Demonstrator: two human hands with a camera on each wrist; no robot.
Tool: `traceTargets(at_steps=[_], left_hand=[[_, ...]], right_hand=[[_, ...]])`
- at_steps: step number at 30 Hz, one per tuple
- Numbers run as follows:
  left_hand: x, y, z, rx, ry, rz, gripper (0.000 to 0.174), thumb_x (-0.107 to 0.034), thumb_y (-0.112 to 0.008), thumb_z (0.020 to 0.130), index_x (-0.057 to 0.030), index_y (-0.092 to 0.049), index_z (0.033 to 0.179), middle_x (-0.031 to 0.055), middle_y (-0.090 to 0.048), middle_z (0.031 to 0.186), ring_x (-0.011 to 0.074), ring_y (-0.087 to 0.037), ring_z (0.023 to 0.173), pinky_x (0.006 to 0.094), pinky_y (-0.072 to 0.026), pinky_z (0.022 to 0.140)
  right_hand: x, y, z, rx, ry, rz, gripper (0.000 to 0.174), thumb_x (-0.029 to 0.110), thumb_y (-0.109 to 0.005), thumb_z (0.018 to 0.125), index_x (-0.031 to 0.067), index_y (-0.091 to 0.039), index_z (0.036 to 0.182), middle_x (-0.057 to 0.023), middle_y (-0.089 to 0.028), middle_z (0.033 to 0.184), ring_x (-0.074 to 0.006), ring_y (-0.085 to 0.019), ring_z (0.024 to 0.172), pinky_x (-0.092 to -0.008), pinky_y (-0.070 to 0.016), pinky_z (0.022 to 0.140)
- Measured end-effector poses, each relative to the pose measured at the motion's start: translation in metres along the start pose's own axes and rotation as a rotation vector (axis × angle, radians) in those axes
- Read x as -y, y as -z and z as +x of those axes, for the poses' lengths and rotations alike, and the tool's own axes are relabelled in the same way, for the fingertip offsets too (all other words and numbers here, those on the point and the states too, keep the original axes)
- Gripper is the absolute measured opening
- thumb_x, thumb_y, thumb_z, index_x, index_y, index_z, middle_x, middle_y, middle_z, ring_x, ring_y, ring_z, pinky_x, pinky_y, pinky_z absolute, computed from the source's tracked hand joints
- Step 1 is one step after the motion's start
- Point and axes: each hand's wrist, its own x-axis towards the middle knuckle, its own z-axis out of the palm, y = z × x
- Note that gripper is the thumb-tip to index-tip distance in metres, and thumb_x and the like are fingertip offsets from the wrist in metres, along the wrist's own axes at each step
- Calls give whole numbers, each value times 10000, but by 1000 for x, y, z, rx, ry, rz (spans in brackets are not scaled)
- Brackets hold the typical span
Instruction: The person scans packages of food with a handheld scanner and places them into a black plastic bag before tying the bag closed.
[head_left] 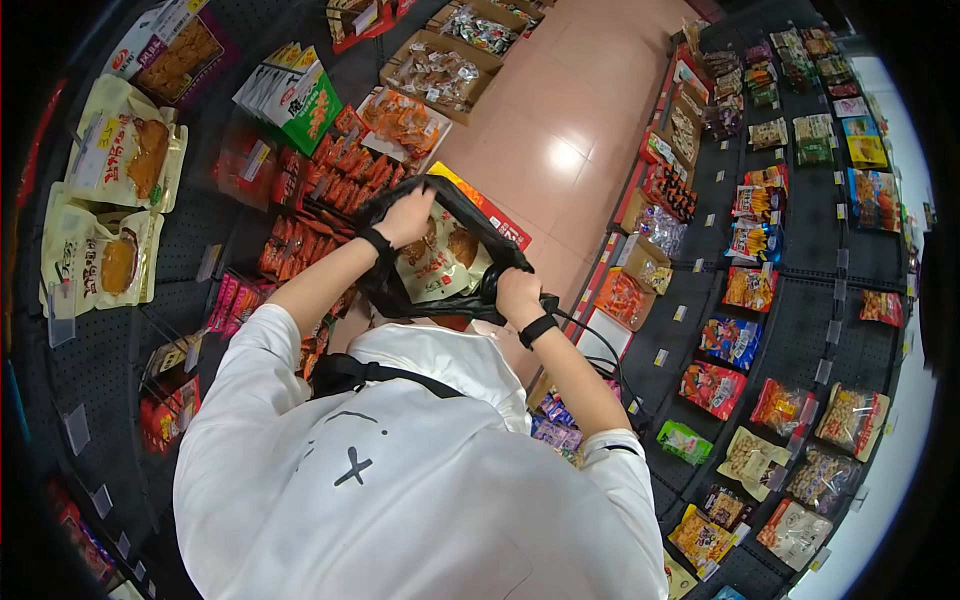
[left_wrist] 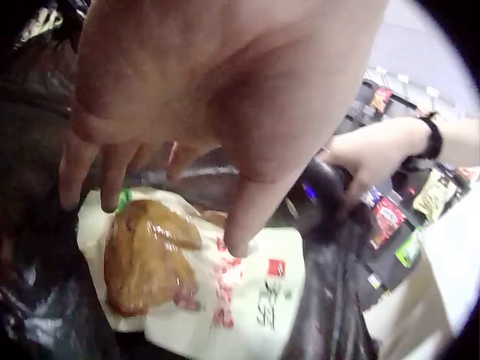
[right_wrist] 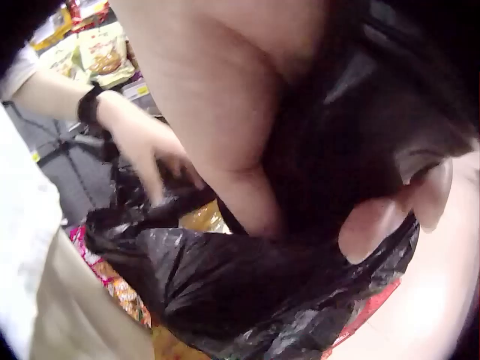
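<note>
Centrally, a black plastic bag was held before the person's white top, with its mouth spread. Its rim was gripped by the right hand, the plastic being pinched between thumb and fingers. The left hand was positioned at the opposite side of the mouth; its fingers were extended downward, relaxed, and were not curled round anything. Beneath them, a cream food packet was contained within the bag; browned poultry was displayed on its face, beside red and black characters. Contact between the fingertips and the packet could not be confirmed. Black wristbands were worn on both wrists.

To the left, cream drumstick packets were hung on a dark display rack, and a green snack pouch was placed near red-wrapped snacks. To the right, bagged nuts were arranged on dark shelving. Between both displays, a tiled floor was exposed.
</note>
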Motion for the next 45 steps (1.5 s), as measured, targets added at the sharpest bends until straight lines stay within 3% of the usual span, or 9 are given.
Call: traceTargets(at_steps=[7, 12, 15, 23, 32, 34, 37, 42, 45], left_hand=[[8, -26, -9, 142, -126, 242, 396, -26, -585, 642, 27, -513, 1027, 180, -544, 930, 296, -590, 810, 348, -498, 677], [-4, -55, -37, 262, -445, 385, 422, -157, -450, 821, -105, -435, 1240, 81, -447, 1284, 260, -443, 1161, 437, -360, 944], [-3, -67, -35, 128, -564, 498, 436, -189, -413, 841, -105, -408, 1269, 89, -456, 1271, 255, -384, 1219, 431, -290, 1006], [-10, -73, -31, 282, -380, 407, 486, -198, -374, 852, -87, -351, 1325, 96, -376, 1333, 268, -339, 1252, 455, -242, 1033], [6, -73, -35, 18, -476, 324, 378, -221, -404, 878, -56, -473, 1212, 154, -516, 1182, 295, -486, 1111, 380, -345, 969], [-9, -44, -42, 213, -140, -494, 359, -243, -416, 886, -43, -510, 1169, 158, -530, 1173, 273, -486, 1105, 343, -352, 959], [-7, -37, -42, 287, -200, -604, 362, -250, -419, 880, -29, -529, 1144, 162, -518, 1197, 262, -491, 1094, 335, -355, 951], [-9, -13, -46, 269, -444, -266, 258, -17, -639, 633, 20, -581, 882, 159, -583, 828, 313, -569, 833, 340, -452, 721], [-36, 33, -46, 298, -296, -436, 229, -7, -681, 586, 25, -567, 782, 132, -581, 766, 280, -588, 768, 338, -460, 686]], right_hand=[[2, -10, -14, -1, 6, 32, 249, 145, -587, 722, -9, -605, 916, -152, -639, 910, -244, -653, 800, -339, -532, 620], [-6, -15, -12, 2, -79, 161, 278, 138, -592, 711, -24, -589, 937, -167, -633, 915, -263, -647, 818, -332, -528, 673], [-8, -19, -11, -12, -107, 190, 285, 135, -597, 700, -23, -582, 937, -175, -630, 912, -274, -645, 815, -340, -528, 680], [-12, -23, -17, -37, -141, 273, 335, 158, -633, 674, -26, -571, 948, -180, -619, 935, -287, -636, 832, -358, -523, 709], [-13, -26, -18, 1, -153, 284, 402, 196, -644, 676, -26, -554, 999, -181, -612, 970, -290, -626, 878, -356, -520, 732], [-15, -16, -19, 17, -150, 283, 408, 184, -628, 690, -34, -542, 1024, -180, -612, 981, -286, -624, 896, -349, -520, 738], [-17, -7, -18, -10, -171, 343, 465, 245, -664, 682, -35, -537, 1031, -186, -613, 982, -295, -622, 893, -352, -518, 743], [-32, -17, 9, -24, -197, 737, 517, 254, -712, 670, -34, -510, 1050, -155, -643, 804, -234, -634, 607, -316, -506, 502], [-31, 17, -3, 8, -148, 1087, 474, 212, -709, 674, -34, -507, 1025, -108, -632, 727, -178, -578, 480, -271, -465, 420]])
